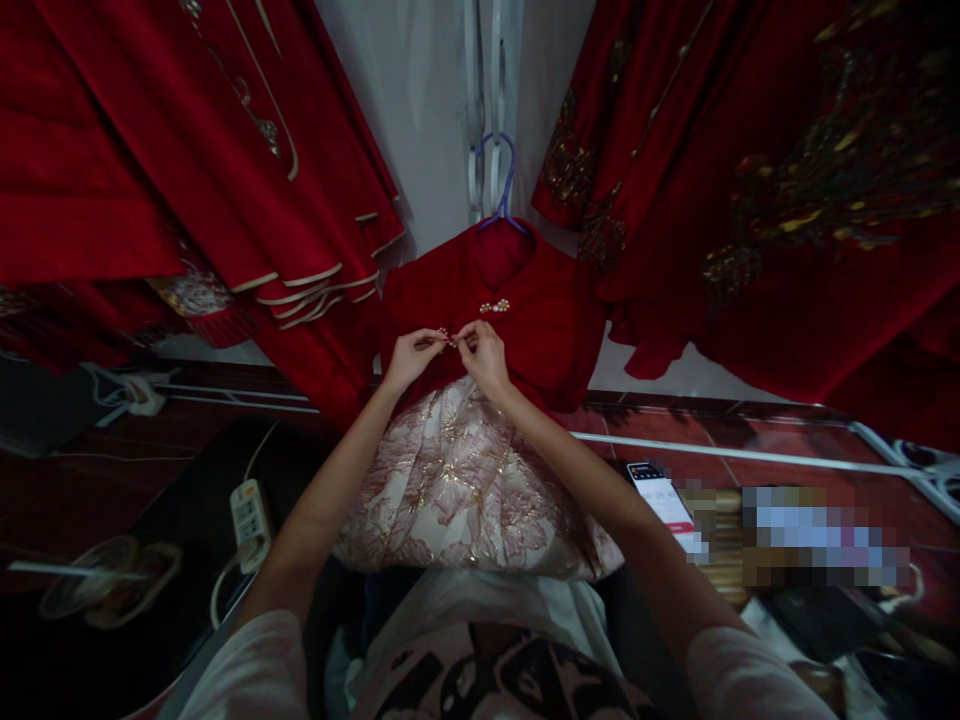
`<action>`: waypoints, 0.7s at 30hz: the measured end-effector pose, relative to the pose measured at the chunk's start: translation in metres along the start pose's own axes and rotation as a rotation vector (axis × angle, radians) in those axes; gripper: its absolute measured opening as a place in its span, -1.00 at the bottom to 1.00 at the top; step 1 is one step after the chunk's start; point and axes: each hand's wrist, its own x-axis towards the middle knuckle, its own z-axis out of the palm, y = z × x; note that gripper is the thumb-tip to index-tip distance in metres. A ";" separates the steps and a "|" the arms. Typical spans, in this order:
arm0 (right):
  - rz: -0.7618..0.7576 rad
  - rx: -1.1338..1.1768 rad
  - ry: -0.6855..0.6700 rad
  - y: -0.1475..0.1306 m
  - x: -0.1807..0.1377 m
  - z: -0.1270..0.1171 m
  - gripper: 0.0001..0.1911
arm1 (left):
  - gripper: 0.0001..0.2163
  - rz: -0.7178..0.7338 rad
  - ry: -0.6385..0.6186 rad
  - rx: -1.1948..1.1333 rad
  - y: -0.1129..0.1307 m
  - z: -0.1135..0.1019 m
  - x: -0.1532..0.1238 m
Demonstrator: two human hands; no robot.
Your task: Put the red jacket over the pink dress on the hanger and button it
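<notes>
In front of me a red jacket hangs from a purple hanger, with a pale pink and gold floral brocade skirt below it across my lap. A pearl-and-gold frog button shows fastened at the upper chest. Lower down, my left hand pinches one side of a second frog button. From the other side, my right hand pinches the same button, fingertips nearly meeting the left ones. The fingers partly hide it, and I cannot tell whether its halves are joined.
Red garments hang on the left, and embroidered red garments on the right. A power strip and a plastic cup lie on a black surface at left. A phone lies at right, near a white rack bar.
</notes>
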 end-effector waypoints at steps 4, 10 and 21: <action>0.001 0.006 -0.021 0.000 -0.001 0.000 -0.91 | -0.84 0.078 -0.049 0.099 0.000 0.000 0.001; -0.031 0.020 -0.018 -0.001 0.000 0.000 -0.89 | -0.88 0.100 0.027 0.217 -0.002 0.005 0.004; 0.235 0.114 -0.189 0.003 -0.023 -0.063 -0.83 | -0.66 0.029 -0.050 0.378 -0.053 -0.004 -0.051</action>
